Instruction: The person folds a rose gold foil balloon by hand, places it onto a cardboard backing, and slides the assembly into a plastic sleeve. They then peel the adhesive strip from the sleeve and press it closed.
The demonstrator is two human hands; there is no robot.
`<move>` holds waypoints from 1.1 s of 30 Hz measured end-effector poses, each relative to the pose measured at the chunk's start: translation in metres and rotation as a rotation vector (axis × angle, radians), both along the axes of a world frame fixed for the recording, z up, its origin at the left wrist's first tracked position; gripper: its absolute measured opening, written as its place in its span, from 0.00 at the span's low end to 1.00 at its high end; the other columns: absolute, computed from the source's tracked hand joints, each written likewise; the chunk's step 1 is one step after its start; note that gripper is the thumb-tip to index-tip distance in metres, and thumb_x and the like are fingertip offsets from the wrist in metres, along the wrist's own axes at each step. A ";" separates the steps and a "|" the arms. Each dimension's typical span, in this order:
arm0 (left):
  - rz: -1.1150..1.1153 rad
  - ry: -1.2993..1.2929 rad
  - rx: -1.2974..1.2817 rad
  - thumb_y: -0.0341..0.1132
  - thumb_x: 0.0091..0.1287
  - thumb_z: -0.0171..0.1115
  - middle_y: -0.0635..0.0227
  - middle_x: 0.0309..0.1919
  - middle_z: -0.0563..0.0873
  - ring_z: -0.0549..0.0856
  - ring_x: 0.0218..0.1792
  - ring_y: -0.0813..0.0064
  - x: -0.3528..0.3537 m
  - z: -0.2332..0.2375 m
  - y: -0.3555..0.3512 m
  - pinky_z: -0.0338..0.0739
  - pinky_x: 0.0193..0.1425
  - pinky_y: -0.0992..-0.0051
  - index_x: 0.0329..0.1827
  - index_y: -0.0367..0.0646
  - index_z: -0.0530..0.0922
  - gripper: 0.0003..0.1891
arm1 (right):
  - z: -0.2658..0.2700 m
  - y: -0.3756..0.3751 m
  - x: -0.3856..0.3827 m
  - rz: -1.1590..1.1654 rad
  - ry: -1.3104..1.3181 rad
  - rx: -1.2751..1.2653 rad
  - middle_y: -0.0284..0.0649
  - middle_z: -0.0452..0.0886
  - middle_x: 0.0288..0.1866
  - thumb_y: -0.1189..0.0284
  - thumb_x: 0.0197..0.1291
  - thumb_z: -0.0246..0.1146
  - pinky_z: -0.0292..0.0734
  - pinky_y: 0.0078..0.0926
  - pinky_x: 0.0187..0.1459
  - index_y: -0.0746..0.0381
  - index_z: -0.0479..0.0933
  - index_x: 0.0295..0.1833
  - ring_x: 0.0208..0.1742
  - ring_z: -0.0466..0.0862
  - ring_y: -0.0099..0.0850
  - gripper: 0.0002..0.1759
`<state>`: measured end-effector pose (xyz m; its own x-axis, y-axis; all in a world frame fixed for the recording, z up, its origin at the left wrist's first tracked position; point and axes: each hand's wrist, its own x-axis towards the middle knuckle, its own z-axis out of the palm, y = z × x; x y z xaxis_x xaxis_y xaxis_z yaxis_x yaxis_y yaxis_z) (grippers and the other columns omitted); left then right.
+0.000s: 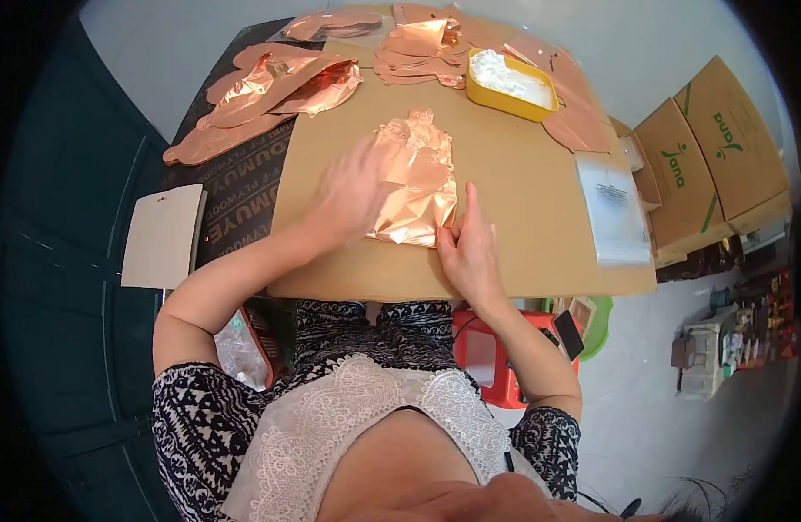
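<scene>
A shiny copper-coloured foil figure [418, 178], crinkled and with an embossed, rounded top, lies on the cardboard sheet [540, 244] in front of me. My left hand [353, 187] is at its left edge, overlapping the foil in this view; motion smears its fingers. On the other side, my right hand [472, 252] rests against the lower right edge. Its index finger stretches away from me along that edge, and its thumb touches the bottom corner.
Copper foil cutouts [270, 91] are piled at the back left, with more foil shapes [422, 52] behind. A yellow tub [513, 87] holds white material. Clear plastic bags [614, 213] lie at the right edge, near cardboard boxes [714, 157]. A red stool [496, 365] stands below.
</scene>
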<state>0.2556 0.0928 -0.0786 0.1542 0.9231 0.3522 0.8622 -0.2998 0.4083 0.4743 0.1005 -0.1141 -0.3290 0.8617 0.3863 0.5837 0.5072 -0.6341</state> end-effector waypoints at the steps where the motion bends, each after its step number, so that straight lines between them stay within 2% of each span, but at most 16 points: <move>1: -0.082 0.153 0.070 0.42 0.67 0.57 0.40 0.69 0.62 0.60 0.71 0.46 0.003 0.000 -0.001 0.55 0.73 0.54 0.69 0.30 0.60 0.32 | 0.000 -0.001 0.000 0.000 -0.001 0.005 0.52 0.79 0.37 0.79 0.52 0.62 0.70 0.46 0.40 0.79 0.54 0.69 0.39 0.79 0.49 0.40; 2: -0.162 0.305 0.140 0.44 0.68 0.56 0.40 0.71 0.59 0.55 0.74 0.46 0.005 0.000 -0.001 0.50 0.75 0.52 0.70 0.30 0.59 0.33 | 0.000 -0.001 0.001 0.002 -0.002 0.010 0.51 0.79 0.37 0.79 0.51 0.62 0.70 0.46 0.40 0.78 0.54 0.69 0.39 0.79 0.49 0.40; 5: -0.266 0.378 0.053 0.52 0.71 0.48 0.42 0.75 0.50 0.45 0.77 0.45 0.013 -0.004 0.007 0.36 0.77 0.49 0.74 0.34 0.52 0.37 | 0.005 -0.004 0.002 0.018 0.018 -0.029 0.50 0.79 0.36 0.79 0.51 0.62 0.70 0.45 0.40 0.78 0.54 0.69 0.37 0.79 0.49 0.40; 11: -0.164 0.421 -0.093 0.55 0.71 0.47 0.43 0.76 0.47 0.41 0.77 0.46 0.011 -0.029 0.008 0.36 0.77 0.46 0.76 0.37 0.49 0.40 | 0.011 0.000 0.000 0.031 -0.060 -0.048 0.52 0.79 0.36 0.78 0.50 0.63 0.71 0.46 0.40 0.81 0.53 0.68 0.36 0.80 0.50 0.41; 14: -0.122 0.446 -0.108 0.56 0.70 0.48 0.44 0.76 0.47 0.41 0.77 0.45 0.013 -0.026 0.005 0.36 0.75 0.41 0.77 0.39 0.49 0.40 | 0.023 0.000 0.000 0.021 -0.203 -0.056 0.56 0.79 0.34 0.77 0.50 0.64 0.72 0.47 0.40 0.81 0.54 0.67 0.35 0.80 0.51 0.41; 17: -0.086 0.459 -0.125 0.57 0.69 0.48 0.45 0.76 0.48 0.42 0.77 0.44 0.015 -0.026 0.004 0.37 0.73 0.37 0.77 0.41 0.49 0.40 | 0.027 -0.001 0.005 0.012 -0.357 0.054 0.57 0.80 0.32 0.74 0.50 0.65 0.73 0.47 0.40 0.81 0.55 0.67 0.32 0.80 0.52 0.41; 20: -0.076 0.467 -0.136 0.57 0.69 0.49 0.46 0.76 0.49 0.43 0.76 0.43 0.016 -0.025 0.004 0.39 0.72 0.34 0.77 0.42 0.50 0.40 | 0.021 0.001 0.018 -0.056 -0.432 0.152 0.57 0.81 0.38 0.72 0.51 0.66 0.72 0.46 0.43 0.78 0.58 0.66 0.38 0.81 0.50 0.40; 23: -0.073 0.482 -0.131 0.57 0.69 0.48 0.46 0.75 0.51 0.44 0.76 0.42 0.016 -0.024 0.003 0.40 0.71 0.34 0.77 0.42 0.50 0.40 | 0.037 -0.003 0.024 -0.150 -0.532 0.219 0.59 0.78 0.51 0.68 0.53 0.67 0.70 0.47 0.54 0.76 0.61 0.66 0.53 0.77 0.50 0.39; 26: -0.068 0.487 -0.130 0.57 0.69 0.48 0.46 0.75 0.52 0.46 0.76 0.42 0.022 -0.026 0.008 0.42 0.71 0.34 0.77 0.42 0.51 0.39 | 0.027 0.000 0.018 0.031 -0.459 0.468 0.61 0.70 0.63 0.61 0.57 0.65 0.61 0.50 0.66 0.74 0.62 0.66 0.68 0.66 0.53 0.39; 29: -0.070 0.496 -0.114 0.56 0.70 0.47 0.45 0.75 0.53 0.47 0.76 0.42 0.021 -0.027 0.009 0.42 0.71 0.34 0.76 0.42 0.52 0.38 | 0.027 -0.003 0.005 0.326 -0.492 0.420 0.62 0.64 0.68 0.54 0.60 0.62 0.52 0.51 0.72 0.74 0.60 0.67 0.74 0.59 0.54 0.41; 30: -0.074 0.493 -0.108 0.56 0.70 0.47 0.45 0.75 0.53 0.47 0.76 0.42 0.020 -0.028 0.011 0.42 0.71 0.34 0.76 0.42 0.53 0.38 | 0.015 0.002 0.005 0.362 -0.537 0.386 0.62 0.61 0.71 0.49 0.63 0.56 0.48 0.50 0.74 0.75 0.59 0.68 0.76 0.56 0.54 0.42; 33: -0.081 0.482 -0.103 0.56 0.70 0.46 0.45 0.74 0.54 0.48 0.75 0.42 0.017 -0.030 0.014 0.43 0.71 0.35 0.76 0.42 0.53 0.37 | 0.000 0.017 0.010 0.292 -0.542 0.265 0.62 0.60 0.71 0.47 0.64 0.53 0.47 0.51 0.74 0.75 0.59 0.68 0.76 0.55 0.54 0.43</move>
